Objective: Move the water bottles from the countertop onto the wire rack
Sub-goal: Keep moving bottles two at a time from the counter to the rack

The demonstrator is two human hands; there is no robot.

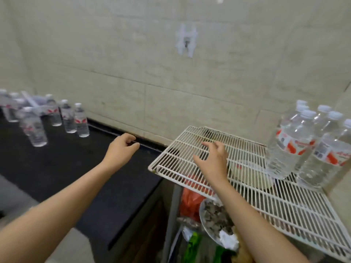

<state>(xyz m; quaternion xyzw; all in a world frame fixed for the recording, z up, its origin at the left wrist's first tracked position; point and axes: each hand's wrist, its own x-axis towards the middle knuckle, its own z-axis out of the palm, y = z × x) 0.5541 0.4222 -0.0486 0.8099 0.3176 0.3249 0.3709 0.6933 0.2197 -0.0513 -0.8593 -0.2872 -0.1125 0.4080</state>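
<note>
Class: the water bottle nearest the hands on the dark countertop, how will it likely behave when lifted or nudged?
The nearest bottle looks full, so probably heavy for its size. Tall and narrow, it may tip if nudged high. Its thin clear plastic probably dents under a tight hold.

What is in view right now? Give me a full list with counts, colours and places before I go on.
water bottles on the countertop: at least seven, clear with red labels and white caps, far left; blurred, exact count unsure
water bottles on the wire rack: about six, clear with red labels, back right corner
wire rack: one, white, right of the countertop
countertop: one, black, left half
wall hook: one, white with a metal hook, on the tiled wall
orange bag: one, under the rack
bowl of food: one, greyish contents, under the rack
left hand: empty, loosely curled, above the countertop
right hand: empty, open, above the rack
</note>
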